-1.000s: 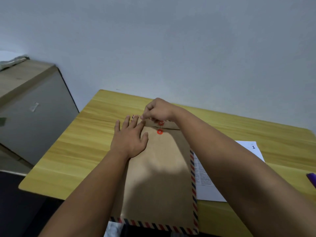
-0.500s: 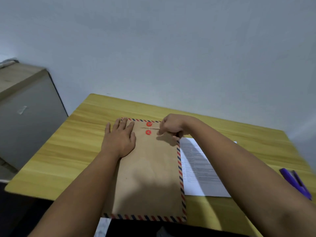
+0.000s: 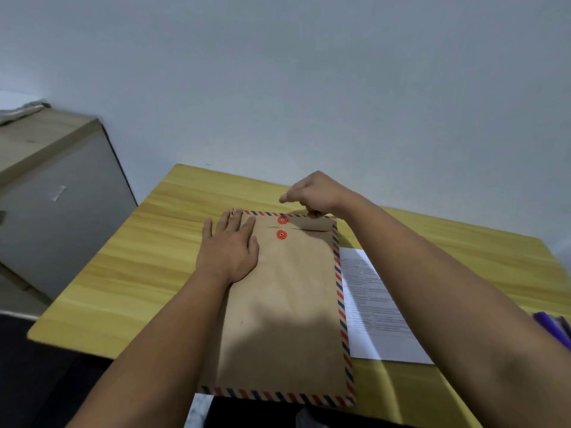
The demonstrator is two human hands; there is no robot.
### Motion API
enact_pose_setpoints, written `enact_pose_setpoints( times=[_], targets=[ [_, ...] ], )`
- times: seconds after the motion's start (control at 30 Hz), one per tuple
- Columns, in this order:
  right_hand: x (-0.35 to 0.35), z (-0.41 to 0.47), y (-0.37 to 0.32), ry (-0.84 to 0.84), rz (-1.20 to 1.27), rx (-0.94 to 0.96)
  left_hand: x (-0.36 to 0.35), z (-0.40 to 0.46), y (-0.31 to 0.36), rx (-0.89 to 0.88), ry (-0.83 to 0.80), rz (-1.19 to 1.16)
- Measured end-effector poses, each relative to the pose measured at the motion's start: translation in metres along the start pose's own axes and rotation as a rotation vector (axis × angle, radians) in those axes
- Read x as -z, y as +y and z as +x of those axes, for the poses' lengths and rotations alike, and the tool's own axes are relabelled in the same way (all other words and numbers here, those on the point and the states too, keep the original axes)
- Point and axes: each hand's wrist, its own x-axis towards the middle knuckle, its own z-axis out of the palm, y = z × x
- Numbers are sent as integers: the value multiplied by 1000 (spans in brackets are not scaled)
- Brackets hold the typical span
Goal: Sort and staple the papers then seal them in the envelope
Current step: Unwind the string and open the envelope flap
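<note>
A brown envelope (image 3: pixel 287 304) with a red-and-blue striped border lies lengthwise on the yellow wooden table (image 3: pixel 123 273), its flap folded down. Two red string buttons (image 3: pixel 282 220) sit near its top, one on the flap and one just below. My left hand (image 3: pixel 230 248) presses flat on the envelope's upper left part. Over the top edge, right of the buttons, my right hand (image 3: pixel 315 194) has its fingers curled in a pinch, as if on the thin closure string, which barely shows. A printed white sheet (image 3: pixel 374 307) lies partly under the envelope's right side.
A purple object (image 3: pixel 553 329) lies at the table's right edge. A grey cabinet (image 3: pixel 55 196) stands to the left of the table. The wall runs close behind the table's far edge. The envelope's lower end overhangs the near edge.
My right hand has moved from left of the buttons, round to their right, then up to the envelope's top edge. My left hand stays flat on the envelope. The camera view has shifted.
</note>
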Motion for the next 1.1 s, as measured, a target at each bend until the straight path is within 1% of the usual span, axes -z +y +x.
enact_pose_setpoints(
  times=[0.07,0.1,0.17,0.23,0.27,0.3,0.33,0.4,0.47,0.5,0.57,0.63,0.67,0.7,0.73,0.77,0.8,0.87,0.97,1.03,1.1],
  targets=[
    [-17,-5,-1,-80,106,53,-1,0,-1,-1,6,4],
    [-25,-8,0,-148,121,40,-1,1,-1,-3,9,4],
    [-37,-14,5,-336,111,-57,0,1,-1,-5,8,1],
    [-40,-21,12,-523,26,-200,0,0,0,-3,7,0],
    [-37,-21,17,-579,-59,-272,0,0,0,-1,8,-2],
    [-33,-24,19,-602,-171,-338,0,0,0,0,10,-7],
    [-27,-24,22,-585,-295,-394,1,0,0,-1,10,-12],
    [-13,-26,24,-470,-549,-430,1,0,0,-8,2,-12],
    [1,-23,25,-276,-752,-392,2,-1,-1,-21,-10,-9],
    [7,-20,23,-169,-812,-369,3,-1,-1,-28,-16,-10],
    [15,-12,17,26,-860,-305,4,-1,-2,-44,-27,-15],
    [18,2,15,217,-818,-218,5,-1,-3,-75,-31,-33],
    [17,10,14,287,-786,-174,4,-2,-4,-92,-24,-56],
    [16,18,14,311,-747,-138,4,-2,-5,-103,-7,-94],
    [13,26,15,287,-694,-103,3,-2,-5,-105,21,-143],
    [9,33,18,216,-666,-86,3,-2,-5,-102,53,-192],
    [4,35,18,134,-663,-79,2,-2,-5,-99,80,-232],
    [-6,35,20,51,-661,-54,2,-2,-5,-95,112,-271],
    [-16,30,26,-48,-599,8,2,-3,-6,-100,116,-223],
    [-19,24,29,-110,-649,35,3,-3,-6,-110,95,-181],
    [-20,22,33,-114,-701,88,4,-3,-4,-109,75,-154]
  ],
)
